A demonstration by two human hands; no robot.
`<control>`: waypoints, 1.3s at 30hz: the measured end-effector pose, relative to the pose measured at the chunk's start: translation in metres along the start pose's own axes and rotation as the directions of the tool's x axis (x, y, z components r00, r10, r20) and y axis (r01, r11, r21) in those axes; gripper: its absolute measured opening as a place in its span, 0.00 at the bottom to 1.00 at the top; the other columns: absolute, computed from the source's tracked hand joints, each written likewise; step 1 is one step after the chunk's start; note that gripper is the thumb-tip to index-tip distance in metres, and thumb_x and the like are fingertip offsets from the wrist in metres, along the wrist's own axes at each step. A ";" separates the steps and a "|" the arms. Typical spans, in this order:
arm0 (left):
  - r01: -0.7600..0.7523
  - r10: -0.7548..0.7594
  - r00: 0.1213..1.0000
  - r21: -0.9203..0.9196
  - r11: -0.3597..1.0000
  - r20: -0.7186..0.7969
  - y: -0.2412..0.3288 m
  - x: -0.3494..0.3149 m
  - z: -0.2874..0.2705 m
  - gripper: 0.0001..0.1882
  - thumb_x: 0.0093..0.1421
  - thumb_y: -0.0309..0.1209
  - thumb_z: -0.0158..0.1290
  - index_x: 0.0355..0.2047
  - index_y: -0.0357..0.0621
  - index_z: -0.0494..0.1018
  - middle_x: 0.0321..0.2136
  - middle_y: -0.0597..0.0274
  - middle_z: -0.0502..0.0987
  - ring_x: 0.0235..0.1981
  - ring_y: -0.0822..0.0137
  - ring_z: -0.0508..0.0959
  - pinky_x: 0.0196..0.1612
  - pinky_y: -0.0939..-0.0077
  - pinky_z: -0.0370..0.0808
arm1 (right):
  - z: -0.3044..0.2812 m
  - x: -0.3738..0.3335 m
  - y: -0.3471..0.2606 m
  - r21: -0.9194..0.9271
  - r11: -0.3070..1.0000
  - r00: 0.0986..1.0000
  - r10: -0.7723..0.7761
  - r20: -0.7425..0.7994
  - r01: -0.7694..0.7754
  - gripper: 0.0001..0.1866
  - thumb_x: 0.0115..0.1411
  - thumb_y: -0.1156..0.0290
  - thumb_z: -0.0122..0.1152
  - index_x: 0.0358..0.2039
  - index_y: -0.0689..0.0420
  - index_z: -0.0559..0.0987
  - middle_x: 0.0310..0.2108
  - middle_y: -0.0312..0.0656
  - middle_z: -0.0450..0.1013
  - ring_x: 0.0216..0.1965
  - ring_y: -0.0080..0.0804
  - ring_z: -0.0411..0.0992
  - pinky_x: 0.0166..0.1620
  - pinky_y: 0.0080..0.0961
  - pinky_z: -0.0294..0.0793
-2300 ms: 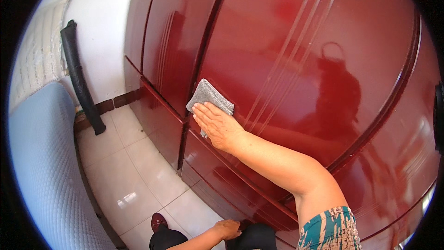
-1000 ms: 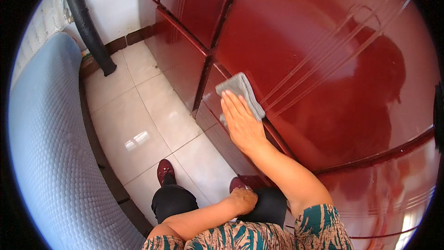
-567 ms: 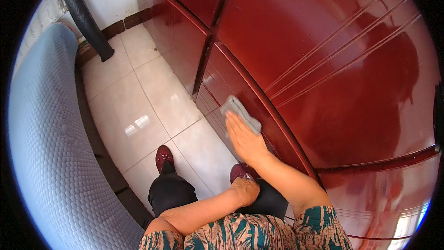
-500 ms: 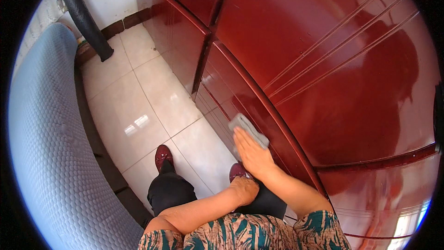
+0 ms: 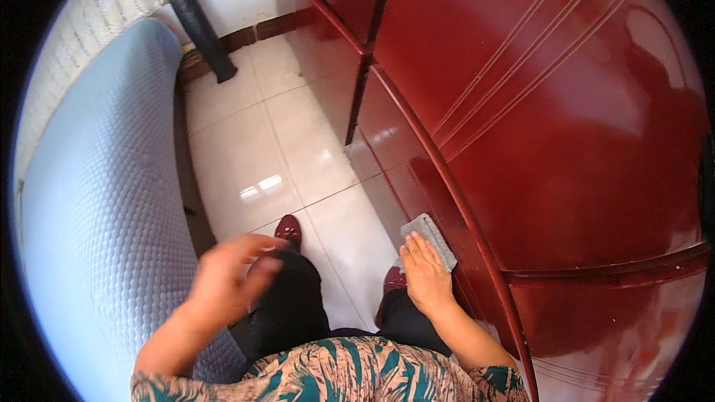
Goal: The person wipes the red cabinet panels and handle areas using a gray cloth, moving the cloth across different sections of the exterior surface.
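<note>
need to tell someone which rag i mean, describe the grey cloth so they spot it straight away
Start at the big glossy red wardrobe on the right and follow it down to its lowest panel, near the tiled floor. The cloth is the small grey rectangle pressed flat there under the right hand, the only grey thing on the red wood.
</note>
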State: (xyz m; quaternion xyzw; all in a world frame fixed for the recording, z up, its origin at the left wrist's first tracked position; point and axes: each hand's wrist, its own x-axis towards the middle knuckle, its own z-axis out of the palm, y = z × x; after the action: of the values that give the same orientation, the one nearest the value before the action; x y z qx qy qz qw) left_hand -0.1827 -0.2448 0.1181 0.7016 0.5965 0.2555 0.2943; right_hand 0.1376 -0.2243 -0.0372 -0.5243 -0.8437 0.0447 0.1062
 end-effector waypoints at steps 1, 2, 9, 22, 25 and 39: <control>0.022 -0.023 0.971 -0.007 1.000 -0.239 -0.020 -0.023 -0.019 0.09 0.59 0.26 0.54 0.40 0.38 0.75 0.34 0.58 0.78 0.31 0.68 0.77 0.32 0.74 0.75 | 0.002 0.005 -0.002 0.010 1.000 1.000 -0.005 0.010 0.004 0.19 0.58 0.76 0.44 0.50 0.67 0.72 0.57 0.54 0.65 0.65 0.43 0.57 0.67 0.36 0.52; 0.117 -0.158 0.918 -0.133 0.984 -0.363 -0.031 -0.046 -0.034 0.08 0.60 0.27 0.53 0.40 0.38 0.75 0.33 0.60 0.78 0.30 0.70 0.76 0.31 0.77 0.74 | 0.004 0.008 -0.002 0.010 1.000 1.000 -0.002 0.025 0.002 0.20 0.58 0.76 0.44 0.50 0.67 0.72 0.57 0.54 0.65 0.65 0.43 0.57 0.67 0.35 0.51; 0.423 -0.422 0.887 -0.037 0.905 -0.185 -0.102 -0.119 -0.041 0.14 0.60 0.28 0.54 0.45 0.34 0.73 0.37 0.56 0.78 0.30 0.68 0.76 0.35 0.76 0.74 | 0.030 0.036 0.000 -0.099 0.995 0.926 0.012 0.378 0.027 0.18 0.59 0.74 0.45 0.48 0.66 0.75 0.60 0.52 0.63 0.66 0.40 0.54 0.67 0.32 0.51; 0.656 -0.667 0.745 -0.176 0.734 -0.005 -0.102 -0.098 -0.044 0.22 0.59 0.26 0.55 0.54 0.36 0.68 0.48 0.54 0.74 0.41 0.65 0.76 0.40 0.75 0.74 | 0.132 0.131 0.016 -0.175 0.982 0.939 -0.001 0.345 0.065 0.16 0.60 0.74 0.45 0.43 0.65 0.77 0.59 0.51 0.64 0.64 0.42 0.57 0.65 0.34 0.55; 0.673 -0.683 0.731 -0.180 0.718 0.007 -0.104 -0.103 -0.043 0.23 0.59 0.26 0.55 0.55 0.38 0.68 0.51 0.54 0.72 0.47 0.63 0.74 0.45 0.72 0.73 | 0.127 0.164 0.004 -0.197 0.973 0.933 -0.042 0.358 0.119 0.16 0.61 0.73 0.44 0.44 0.67 0.76 0.60 0.53 0.62 0.65 0.44 0.56 0.66 0.34 0.54; 0.524 -0.524 0.849 0.228 0.821 -0.065 -0.096 -0.114 -0.031 0.25 0.59 0.30 0.54 0.57 0.40 0.66 0.57 0.55 0.69 0.57 0.59 0.69 0.55 0.68 0.68 | 0.129 0.183 0.011 -0.287 0.948 0.978 -0.083 0.190 0.136 0.16 0.59 0.76 0.43 0.42 0.64 0.78 0.56 0.49 0.68 0.65 0.37 0.56 0.68 0.31 0.47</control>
State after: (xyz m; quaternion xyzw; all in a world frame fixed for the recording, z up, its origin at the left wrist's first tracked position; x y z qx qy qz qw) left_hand -0.2887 -0.3432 0.0696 0.5406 0.7923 0.0916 0.2676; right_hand 0.0401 -0.0510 -0.1410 -0.4807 -0.8746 -0.0433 -0.0465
